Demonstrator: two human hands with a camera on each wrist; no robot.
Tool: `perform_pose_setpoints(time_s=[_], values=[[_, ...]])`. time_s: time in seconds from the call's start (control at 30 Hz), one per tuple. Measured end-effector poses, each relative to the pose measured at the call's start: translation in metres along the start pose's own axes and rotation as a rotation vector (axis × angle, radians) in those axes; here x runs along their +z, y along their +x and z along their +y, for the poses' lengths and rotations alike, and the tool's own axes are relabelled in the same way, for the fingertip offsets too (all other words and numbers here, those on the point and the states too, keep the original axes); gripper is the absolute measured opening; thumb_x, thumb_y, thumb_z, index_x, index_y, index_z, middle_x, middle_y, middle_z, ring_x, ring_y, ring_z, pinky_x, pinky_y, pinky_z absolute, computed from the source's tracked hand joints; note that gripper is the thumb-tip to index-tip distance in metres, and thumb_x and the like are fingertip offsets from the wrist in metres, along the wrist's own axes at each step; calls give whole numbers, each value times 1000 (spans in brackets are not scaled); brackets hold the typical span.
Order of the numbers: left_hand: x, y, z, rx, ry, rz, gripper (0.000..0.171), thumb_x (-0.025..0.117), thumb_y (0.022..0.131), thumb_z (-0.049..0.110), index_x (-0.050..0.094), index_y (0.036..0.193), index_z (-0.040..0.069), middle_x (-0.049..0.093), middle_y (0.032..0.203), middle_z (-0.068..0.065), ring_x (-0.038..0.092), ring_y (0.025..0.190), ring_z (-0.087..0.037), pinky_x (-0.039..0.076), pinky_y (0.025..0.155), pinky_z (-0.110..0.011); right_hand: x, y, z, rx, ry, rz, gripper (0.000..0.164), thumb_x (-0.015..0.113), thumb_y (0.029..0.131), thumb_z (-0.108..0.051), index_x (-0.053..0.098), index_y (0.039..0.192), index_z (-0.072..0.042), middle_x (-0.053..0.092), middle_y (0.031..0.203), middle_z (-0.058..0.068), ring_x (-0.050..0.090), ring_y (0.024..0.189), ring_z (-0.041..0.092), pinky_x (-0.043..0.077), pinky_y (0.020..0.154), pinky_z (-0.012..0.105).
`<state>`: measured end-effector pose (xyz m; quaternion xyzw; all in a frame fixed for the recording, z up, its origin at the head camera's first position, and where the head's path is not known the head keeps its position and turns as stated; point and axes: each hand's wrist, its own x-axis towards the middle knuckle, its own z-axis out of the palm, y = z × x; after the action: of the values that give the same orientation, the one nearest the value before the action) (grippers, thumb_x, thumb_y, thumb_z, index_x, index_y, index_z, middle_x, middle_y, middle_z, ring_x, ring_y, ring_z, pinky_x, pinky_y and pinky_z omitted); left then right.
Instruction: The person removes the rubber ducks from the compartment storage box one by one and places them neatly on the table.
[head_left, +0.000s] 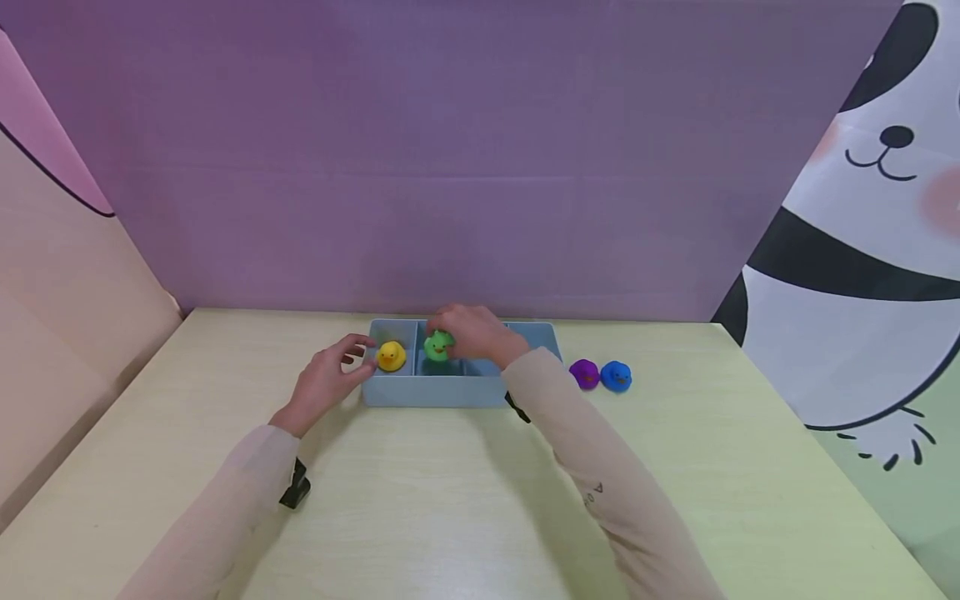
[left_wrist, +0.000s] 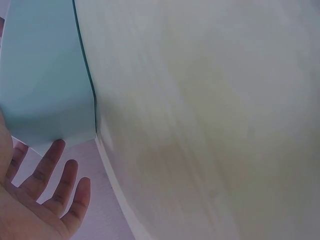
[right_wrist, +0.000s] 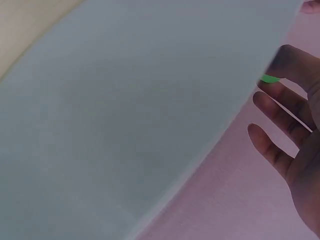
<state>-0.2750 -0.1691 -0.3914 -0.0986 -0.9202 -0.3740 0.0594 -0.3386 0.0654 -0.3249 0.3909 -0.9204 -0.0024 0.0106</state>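
A light blue divided box (head_left: pixel 435 392) stands toward the back of the table. In its left compartment sits a yellow rubber duck (head_left: pixel 391 357). My right hand (head_left: pixel 474 333) reaches over the box and pinches a green rubber duck (head_left: pixel 437 345) at the second compartment; whether the duck touches the floor there I cannot tell. Only a sliver of the green duck (right_wrist: pixel 270 79) shows in the right wrist view. My left hand (head_left: pixel 327 380) is at the box's left end, fingers (left_wrist: pixel 64 187) spread and loosely bent, thumb near the yellow duck.
Right of the box, a purple duck (head_left: pixel 584 374) and a blue duck (head_left: pixel 617 377) sit side by side on the pale wooden table (head_left: pixel 420 517). A purple backdrop (head_left: pixel 465 167) rises behind the table's back edge. A panda picture (head_left: pixel 862 275) covers the right wall.
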Motion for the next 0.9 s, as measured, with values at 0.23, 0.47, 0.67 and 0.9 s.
perform_pose_setpoints(time_s=[0.23, 0.47, 0.67, 0.9], values=[[-1, 0, 1, 1, -5, 2, 38, 56, 89, 30, 51, 125, 18, 58, 121, -14, 54, 109, -34, 48, 82, -48, -12, -6, 0, 13, 35, 6, 31, 66, 80, -10, 64, 111, -19, 62, 111, -3, 52, 94, 15, 49, 74, 30], [0, 1, 1, -3, -1, 0, 38, 56, 89, 31, 51, 125, 18, 58, 121, -13, 54, 109, -33, 47, 83, -48, -19, -10, 5, 16, 6, 27, 31, 65, 81, -14, 63, 111, -21, 61, 111, -4, 53, 96, 14, 50, 73, 30], [-1, 1, 1, -8, -7, -4, 38, 56, 89, 31, 51, 125, 19, 58, 121, -12, 54, 109, -33, 46, 83, -49, -26, -17, 8, 6, -29, 36, 30, 66, 81, -16, 63, 110, -20, 61, 111, -4, 54, 99, 15, 51, 75, 31], [-1, 1, 0, -11, -6, -1, 38, 56, 88, 31, 51, 125, 19, 58, 121, -12, 54, 108, -33, 46, 83, -49, -29, -29, 14, 18, -52, 24, 30, 68, 81, -20, 63, 110, -20, 60, 111, -2, 54, 101, 15, 51, 78, 32]])
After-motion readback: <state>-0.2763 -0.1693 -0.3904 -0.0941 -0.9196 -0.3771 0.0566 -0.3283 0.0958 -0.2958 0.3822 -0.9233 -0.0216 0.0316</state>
